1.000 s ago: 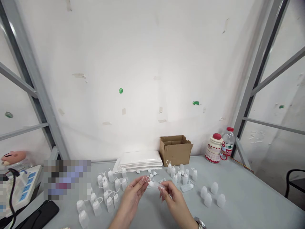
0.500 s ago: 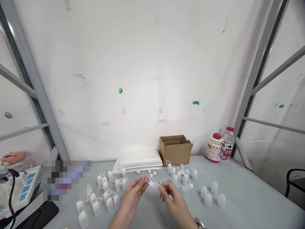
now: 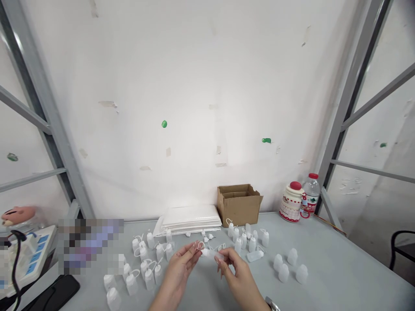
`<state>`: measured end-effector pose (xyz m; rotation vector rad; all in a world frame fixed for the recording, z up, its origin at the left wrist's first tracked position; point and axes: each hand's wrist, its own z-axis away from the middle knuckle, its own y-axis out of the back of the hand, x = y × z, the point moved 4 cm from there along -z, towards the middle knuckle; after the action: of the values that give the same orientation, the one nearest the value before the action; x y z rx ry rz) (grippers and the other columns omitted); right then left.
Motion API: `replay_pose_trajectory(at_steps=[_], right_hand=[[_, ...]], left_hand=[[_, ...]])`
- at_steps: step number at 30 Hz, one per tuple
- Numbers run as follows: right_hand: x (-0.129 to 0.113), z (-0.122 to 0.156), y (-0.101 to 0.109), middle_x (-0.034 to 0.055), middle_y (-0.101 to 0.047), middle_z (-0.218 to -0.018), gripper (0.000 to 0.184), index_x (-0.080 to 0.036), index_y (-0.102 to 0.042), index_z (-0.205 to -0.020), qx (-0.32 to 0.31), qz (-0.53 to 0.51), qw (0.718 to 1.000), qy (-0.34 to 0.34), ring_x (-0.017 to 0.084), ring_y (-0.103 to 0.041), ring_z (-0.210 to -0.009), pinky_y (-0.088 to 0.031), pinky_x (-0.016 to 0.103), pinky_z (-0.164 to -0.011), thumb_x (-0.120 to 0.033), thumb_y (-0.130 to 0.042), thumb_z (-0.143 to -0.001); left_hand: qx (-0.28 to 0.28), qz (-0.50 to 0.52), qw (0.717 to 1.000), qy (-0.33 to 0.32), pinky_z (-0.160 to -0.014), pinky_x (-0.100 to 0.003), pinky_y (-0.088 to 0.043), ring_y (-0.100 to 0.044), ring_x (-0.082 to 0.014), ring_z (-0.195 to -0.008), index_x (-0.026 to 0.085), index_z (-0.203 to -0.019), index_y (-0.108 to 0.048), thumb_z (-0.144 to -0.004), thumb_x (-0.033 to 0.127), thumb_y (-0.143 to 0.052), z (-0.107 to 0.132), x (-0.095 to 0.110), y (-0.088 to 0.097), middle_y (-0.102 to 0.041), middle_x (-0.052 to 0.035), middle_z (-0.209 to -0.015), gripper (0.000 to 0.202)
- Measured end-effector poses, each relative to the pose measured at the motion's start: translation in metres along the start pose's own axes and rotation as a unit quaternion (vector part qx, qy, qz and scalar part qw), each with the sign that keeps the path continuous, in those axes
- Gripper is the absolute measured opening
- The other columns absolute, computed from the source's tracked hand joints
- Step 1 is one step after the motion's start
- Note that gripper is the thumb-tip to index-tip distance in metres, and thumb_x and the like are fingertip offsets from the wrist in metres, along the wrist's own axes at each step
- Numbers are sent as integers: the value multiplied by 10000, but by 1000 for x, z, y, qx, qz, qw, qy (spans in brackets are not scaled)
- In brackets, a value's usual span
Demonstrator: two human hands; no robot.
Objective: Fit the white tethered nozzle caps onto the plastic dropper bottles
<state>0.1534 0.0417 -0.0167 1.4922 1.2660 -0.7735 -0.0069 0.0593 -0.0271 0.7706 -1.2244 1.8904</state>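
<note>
Between both hands, above the grey table, I hold a small translucent white plastic bottle lying sideways. My left hand pinches its cap end, where a thin loop tether sticks up. My right hand pinches the other end with fingertips closed. Several capped bottles with looped tethers stand to the left of my hands. More of them stand behind and to the right. Three bottles without tethers stand further right.
A stack of white sheets and an open cardboard box sit by the wall. A patterned jar with a red lid and a water bottle stand at the right. A black phone and a power strip lie at the left. Grey shelf frames flank both sides.
My hands and the bottle have stayed almost in place, with the fingers shifting only slightly on it. The view has moved a little.
</note>
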Motion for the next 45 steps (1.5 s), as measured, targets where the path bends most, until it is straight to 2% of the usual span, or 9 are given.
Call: replay_pose_trajectory(at_steps=[8,15,23,27,30,34,38,41,45], right_hand=[[-6,0,4,19,-562,-653,294,-170,-564,-808,1,82,997,11,177,-542,-646,-421,274,-642,-435,-439,-830],[-4,3,1,22,-561,-675,260,-178,-549,-791,2,109,994,4,181,-547,-658,-423,273,-646,-404,-428,-835],[3,3,-4,30,-578,-713,220,-182,-522,-801,-27,132,991,-12,177,-552,-687,-423,274,-668,-348,-389,-857],[8,5,-8,34,-609,-739,132,-193,-557,-886,-69,185,980,-32,206,-561,-730,-423,302,-679,-262,-488,-798],[2,3,-8,41,-609,-785,79,-197,-584,-820,-67,192,979,4,206,-560,-771,-430,308,-716,-219,-540,-758],[-22,-10,28,65,-571,-902,129,-201,-600,-847,53,167,981,82,194,-541,-810,-444,294,-714,-290,-558,-764],[-35,-30,99,47,-586,-809,206,-199,-570,-848,176,194,963,64,171,-532,-668,-441,282,-616,-379,-492,-786],[-17,-46,153,29,-616,-809,170,-206,-517,-843,196,265,943,-45,165,-561,-668,-428,258,-598,-340,-509,-740],[20,-59,196,31,-627,-764,174,-192,-496,-783,195,310,924,-112,190,-584,-699,-404,266,-609,-197,-559,-621]], left_hand=[[5,-69,996,-58,-838,-322,-514,-693,-200,-737,110,-658,-685,-642,116,-693,-4,3,2,-751,-100,-711,19],[16,-102,989,-105,-816,-338,-510,-689,-232,-744,135,-651,-689,-486,295,-783,-4,-1,-1,-752,-77,-692,248],[13,-150,978,-142,-798,-364,-497,-681,-247,-765,156,-666,-688,-502,378,-737,-6,-4,-2,-753,-83,-723,280],[-23,-187,964,-186,-768,-359,-496,-671,-245,-742,164,-635,-681,-506,381,-727,-5,-4,-12,-743,-72,-685,256],[-47,-220,949,-220,-809,-356,-473,-650,-238,-811,172,-714,-689,-578,396,-683,-2,-5,-18,-737,-69,-774,262],[-12,-366,878,-307,-842,-379,-449,-607,-221,-888,195,-866,-657,-749,432,-501,0,1,-14,-687,-63,-916,307],[-2,-532,769,-354,-840,-391,-438,-577,-225,-899,194,-886,-645,-787,326,-442,-3,-2,-12,-634,-72,-908,262],[-12,-625,697,-351,-848,-397,-426,-556,-237,-934,175,-954,-634,-767,228,-445,-5,-10,-15,-610,-90,-944,271],[-12,-683,646,-341,-865,-384,-409,-530,-241,-984,148,-1038,-601,-768,181,-420,-4,-15,-18,-591,-107,-1014,327]])
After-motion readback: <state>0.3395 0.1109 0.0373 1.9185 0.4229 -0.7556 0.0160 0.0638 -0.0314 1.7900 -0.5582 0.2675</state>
